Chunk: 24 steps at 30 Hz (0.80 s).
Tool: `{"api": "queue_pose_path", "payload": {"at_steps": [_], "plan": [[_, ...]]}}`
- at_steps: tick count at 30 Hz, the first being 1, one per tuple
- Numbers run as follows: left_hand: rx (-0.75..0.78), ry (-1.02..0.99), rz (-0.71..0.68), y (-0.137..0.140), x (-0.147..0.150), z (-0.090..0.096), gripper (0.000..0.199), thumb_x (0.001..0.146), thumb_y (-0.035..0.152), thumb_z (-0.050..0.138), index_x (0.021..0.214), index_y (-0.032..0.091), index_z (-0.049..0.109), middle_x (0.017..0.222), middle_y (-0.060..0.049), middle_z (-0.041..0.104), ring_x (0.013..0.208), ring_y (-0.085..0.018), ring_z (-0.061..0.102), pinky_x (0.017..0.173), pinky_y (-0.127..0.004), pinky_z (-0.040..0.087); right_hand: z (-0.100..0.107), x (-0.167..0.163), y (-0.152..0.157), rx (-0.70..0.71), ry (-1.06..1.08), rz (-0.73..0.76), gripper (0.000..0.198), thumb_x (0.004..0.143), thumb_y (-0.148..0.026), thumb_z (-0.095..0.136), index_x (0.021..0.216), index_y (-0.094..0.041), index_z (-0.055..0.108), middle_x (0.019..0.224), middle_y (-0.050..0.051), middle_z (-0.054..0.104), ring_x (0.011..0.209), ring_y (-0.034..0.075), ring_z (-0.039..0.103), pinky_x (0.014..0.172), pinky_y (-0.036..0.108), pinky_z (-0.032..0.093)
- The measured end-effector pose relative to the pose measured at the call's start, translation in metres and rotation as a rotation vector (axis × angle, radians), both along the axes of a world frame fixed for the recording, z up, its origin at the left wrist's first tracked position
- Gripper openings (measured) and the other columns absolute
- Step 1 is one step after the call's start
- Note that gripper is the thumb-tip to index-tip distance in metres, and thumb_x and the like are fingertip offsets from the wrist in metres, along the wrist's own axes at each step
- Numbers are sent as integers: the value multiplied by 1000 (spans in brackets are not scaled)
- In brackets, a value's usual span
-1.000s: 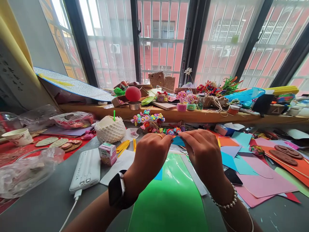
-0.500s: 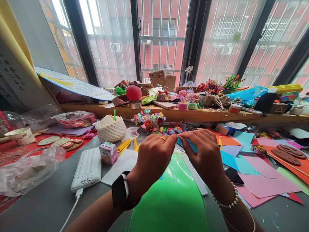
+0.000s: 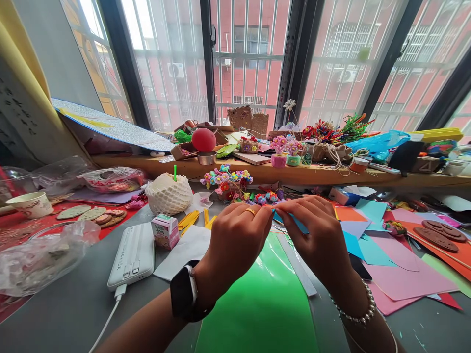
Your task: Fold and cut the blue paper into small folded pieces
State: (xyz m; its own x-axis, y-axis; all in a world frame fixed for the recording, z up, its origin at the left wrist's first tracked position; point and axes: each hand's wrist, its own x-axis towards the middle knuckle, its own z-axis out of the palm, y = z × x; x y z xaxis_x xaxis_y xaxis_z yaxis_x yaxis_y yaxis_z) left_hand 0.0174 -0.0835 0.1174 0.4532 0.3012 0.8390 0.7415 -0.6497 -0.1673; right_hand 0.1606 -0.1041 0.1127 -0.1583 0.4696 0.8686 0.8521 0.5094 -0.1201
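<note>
My left hand [image 3: 237, 233] and my right hand [image 3: 312, 228] meet at their fingertips over the far end of a glossy green sheet [image 3: 257, 314]. Between them is a piece of blue paper [image 3: 300, 224], pinched by both; most of it is hidden behind the right fingers. The left fingers are closed, with thumb and forefinger at the paper's left end. The right thumb and fingers grip it from the other side. A grey ruler [image 3: 300, 274] lies along the green sheet's right edge, below the right hand.
To the left are a white power bank [image 3: 132, 255] with a cable, a small drink carton [image 3: 165, 232] and a netted coconut [image 3: 169, 194] with a green straw. Coloured paper sheets [image 3: 405, 279] spread on the right. Crocheted flowers [image 3: 226, 180] stand at the back, before a cluttered wooden sill [image 3: 235, 171].
My right wrist and forearm have swung slightly to the right, while the fingertips stay together on the blue paper. The left hand has hardly moved.
</note>
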Motion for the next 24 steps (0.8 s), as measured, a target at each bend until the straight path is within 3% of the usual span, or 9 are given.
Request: {"api": "queue_pose_path", "payload": {"at_steps": [24], "plan": [[55, 16, -40, 0, 2, -3, 18, 81, 17, 47, 69, 15, 60, 55, 0, 59, 56, -13, 56, 60, -25, 40, 2, 3, -1, -45, 22, 43, 12, 80, -18, 50, 78, -19, 63, 76, 2, 66, 74, 17, 57, 76, 33, 37]]}}
